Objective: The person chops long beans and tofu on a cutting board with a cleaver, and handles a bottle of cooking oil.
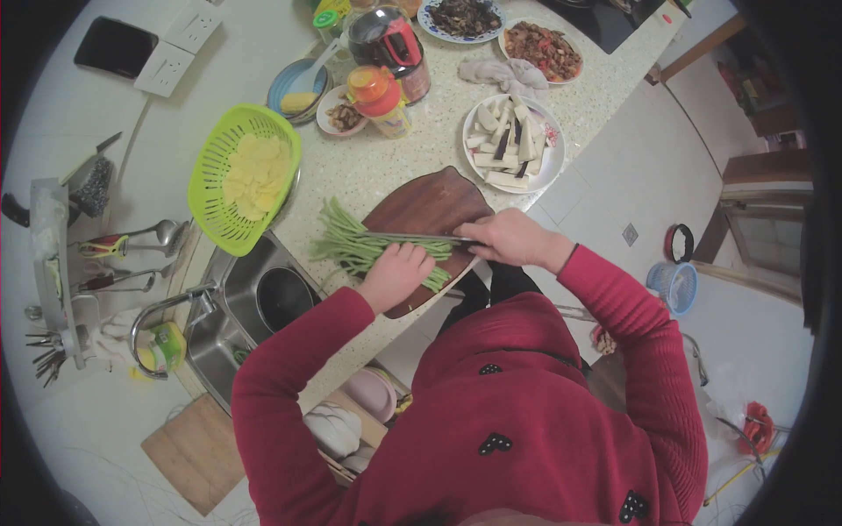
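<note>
A bundle of long green beans lies across a dark brown wooden cutting board, its left ends reaching past the board onto the counter. My left hand presses down on the beans with curled fingers. In my right hand is the handle of a kitchen knife. The blade is seen nearly edge-on, lying across the beans just beyond my left fingers. Whether it touches the board cannot be made out.
A green colander of pale slices stands left, beside the sink. Beyond the board is a plate of cut eggplant. Farther back are a cloth, an orange-topped bottle and two plates of cooked food. The counter edge runs close to my body.
</note>
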The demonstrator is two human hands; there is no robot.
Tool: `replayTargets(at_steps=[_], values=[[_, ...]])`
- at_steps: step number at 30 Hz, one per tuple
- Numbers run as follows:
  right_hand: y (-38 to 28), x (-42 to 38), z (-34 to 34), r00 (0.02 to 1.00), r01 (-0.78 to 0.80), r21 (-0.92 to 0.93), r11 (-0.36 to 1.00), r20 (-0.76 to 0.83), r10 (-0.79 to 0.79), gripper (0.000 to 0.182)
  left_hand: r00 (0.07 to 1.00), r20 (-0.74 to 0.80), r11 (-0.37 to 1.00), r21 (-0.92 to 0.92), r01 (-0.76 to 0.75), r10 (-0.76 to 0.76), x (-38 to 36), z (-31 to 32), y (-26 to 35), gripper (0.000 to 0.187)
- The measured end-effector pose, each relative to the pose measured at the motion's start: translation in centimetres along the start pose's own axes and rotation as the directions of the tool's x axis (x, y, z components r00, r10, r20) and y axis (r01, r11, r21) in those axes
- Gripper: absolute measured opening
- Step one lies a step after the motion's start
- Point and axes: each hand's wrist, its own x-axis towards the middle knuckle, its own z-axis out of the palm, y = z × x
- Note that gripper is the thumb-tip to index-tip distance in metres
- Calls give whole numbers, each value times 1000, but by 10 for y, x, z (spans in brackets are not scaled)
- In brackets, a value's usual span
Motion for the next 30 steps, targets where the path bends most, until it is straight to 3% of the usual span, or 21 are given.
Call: replayTargets(at_steps=[3,8,11,17,20,21,23,26,30], values=[[6,5,-7,1000,21,14,1000,-11,-20,28,996,-24,996,28,88,-88,-1,1,6,12],[4,-22,-13,976,-161,240,957,-107,191,29,972,-123,979,28,203,-198,4,4,3,18],[0,-45,-6,932,-234,365,901,-181,315,31,964,-185,981,1,194,-191,6,1,-8,27],[-13,-69,10,818,-347,628,697,-161,552,20,982,47,977,-102,188,-185,13,1,-24,50],[-16,-70,17,783,-326,706,628,-171,598,19,905,113,898,-126,422,-409,20,7,-11,58],[-16,-70,18,782,-330,704,629,-170,600,19,877,126,869,-133,477,-463,24,6,-7,59],[-16,-68,22,785,-338,704,625,-156,600,22,726,200,713,-145,686,-658,30,4,1,63],[-17,-63,24,804,-409,610,679,-110,584,27,615,242,577,-212,788,-751,35,-6,5,67],[-30,-53,28,839,-409,444,797,-161,519,35,618,239,569,-246,785,-749,31,-10,10,73]])
